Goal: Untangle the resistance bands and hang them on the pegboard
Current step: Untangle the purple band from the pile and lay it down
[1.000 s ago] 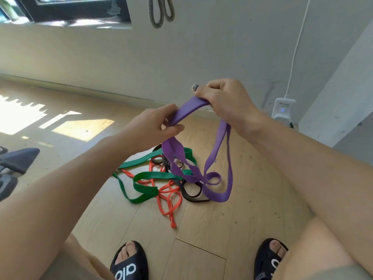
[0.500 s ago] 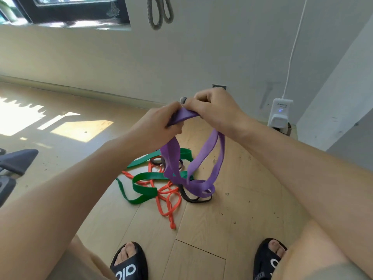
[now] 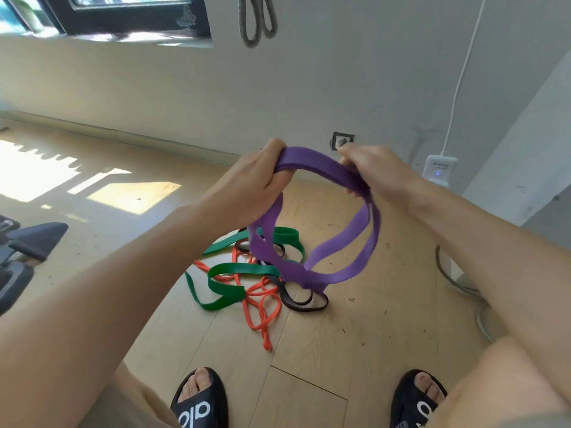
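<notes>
Both hands hold up a purple resistance band above the floor. My left hand grips its top left part and my right hand grips its top right part, with a doubled stretch of band spanning between them. The rest hangs below in wide loops. Under it on the wooden floor lies a tangle: a green band, an orange band and a black band. A grey band hangs on the wall at the top; the pegboard itself is out of view.
My feet in black slippers stand at the bottom edge. A white power adapter with a cable sits by the wall at right, near a wall socket. Dark chair parts stand at far left. A grey hose lies at right.
My hands have moved apart, stretching the doubled purple band between them. The band's lower loops have lifted clear of the pile and opened wider.
</notes>
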